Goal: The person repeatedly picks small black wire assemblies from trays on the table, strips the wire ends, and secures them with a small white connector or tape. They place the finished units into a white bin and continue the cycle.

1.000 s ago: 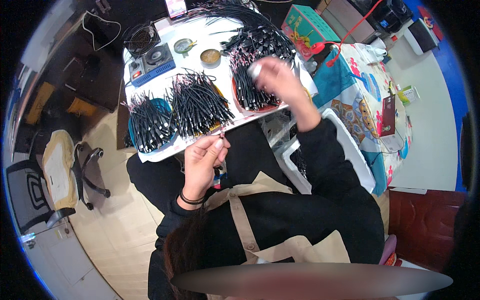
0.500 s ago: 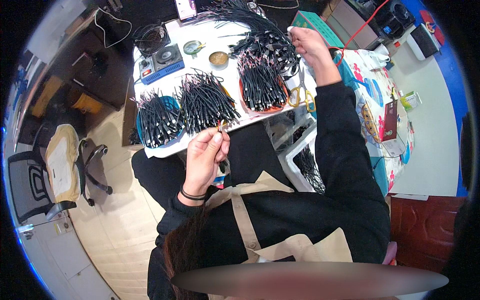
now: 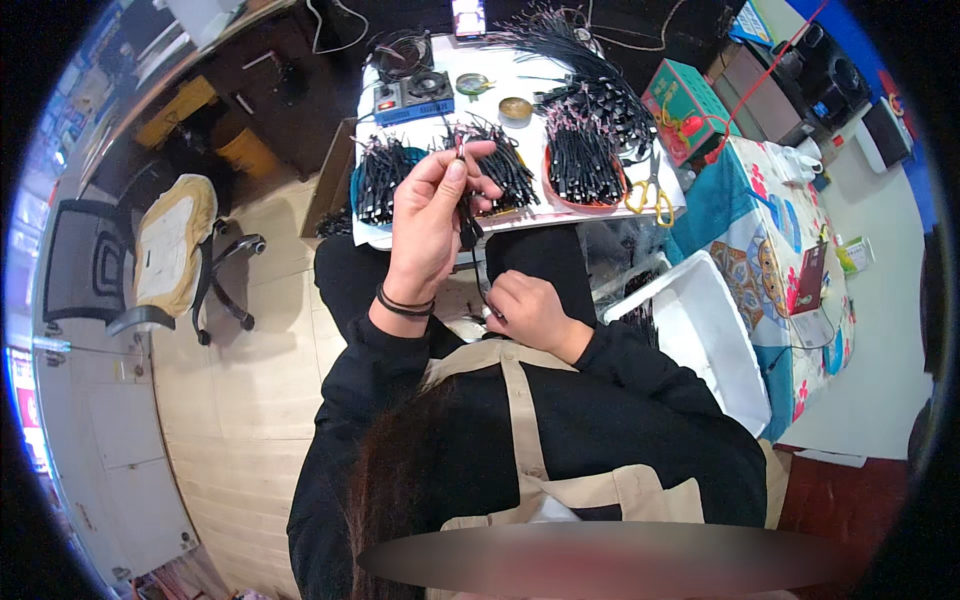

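- Head view, left hand: a black cable (image 3: pixel 468 228) is pinched between thumb and forefinger of the left hand (image 3: pixel 425 215), above centre of the frame, in front of the white table (image 3: pixel 510 218); the remaining fingers are loosely spread.
- Head view, right hand: the fingers of the right hand (image 3: pixel 530 312) are curled, near the centre of the frame, over the lap; whether anything is gripped cannot be told.
- Head view, handling: the pinch is best placed just below the wire end, firm but without crushing, so that the fine wires are left exposed. The hanging part should be held clear of the table edge and the middle cable bundle (image 3: pixel 512 178), where snagging is judged likely.
- Head view, orientation: the wire end is pointed toward the top of the frame, and the dark lower part is hung toward the bottom. The long axis is run nearly vertically in the frame, with the lower part set slightly to the right; tilt in depth cannot be judged.
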The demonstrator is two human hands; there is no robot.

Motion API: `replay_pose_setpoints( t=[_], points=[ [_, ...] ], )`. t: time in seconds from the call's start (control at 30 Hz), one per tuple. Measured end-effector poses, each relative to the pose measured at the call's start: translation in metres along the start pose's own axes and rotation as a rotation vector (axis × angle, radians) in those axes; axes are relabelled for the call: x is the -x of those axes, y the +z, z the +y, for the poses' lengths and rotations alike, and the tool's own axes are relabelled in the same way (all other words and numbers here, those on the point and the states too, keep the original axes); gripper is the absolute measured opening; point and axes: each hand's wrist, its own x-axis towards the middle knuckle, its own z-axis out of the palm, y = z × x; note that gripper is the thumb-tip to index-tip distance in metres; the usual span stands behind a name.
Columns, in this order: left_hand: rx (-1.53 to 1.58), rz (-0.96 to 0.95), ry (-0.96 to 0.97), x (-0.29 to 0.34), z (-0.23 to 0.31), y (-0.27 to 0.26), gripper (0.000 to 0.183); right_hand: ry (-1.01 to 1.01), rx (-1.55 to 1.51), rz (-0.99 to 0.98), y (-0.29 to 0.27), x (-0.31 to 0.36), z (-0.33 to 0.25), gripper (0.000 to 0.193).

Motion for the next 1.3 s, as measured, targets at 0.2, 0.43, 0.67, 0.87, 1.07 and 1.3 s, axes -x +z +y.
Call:
replay_pose_setpoints(
  t=[0.2,0.43,0.67,0.87,1.07,1.3],
  points=[
    [-0.046,-0.056,-0.016,0.034,0.006,0.000,0.017,0.354,-0.502,-0.214,-0.009,0.003,0.018,0.017],
    [0.023,-0.180,-0.143,0.061,-0.011,0.012,0.016,0.577,-1.265,0.229,-0.085,-0.063,0.040,0.022],
    [-0.196,-0.228,-0.281,0.064,-0.017,0.018,0.017,0.617,-0.958,0.197,-0.099,-0.076,0.030,0.015],
    [-0.060,0.025,-0.121,0.056,-0.022,0.022,0.018,0.532,-1.018,0.238,-0.095,-0.067,0.021,0.012],
    [-0.044,0.029,-0.184,0.055,-0.022,0.027,0.019,0.442,-0.752,0.215,-0.088,-0.065,0.014,0.011],
    [-0.014,0.055,-0.151,0.058,-0.027,0.026,0.017,0.493,-1.107,0.395,-0.061,-0.053,0.009,0.010]
  ],
)
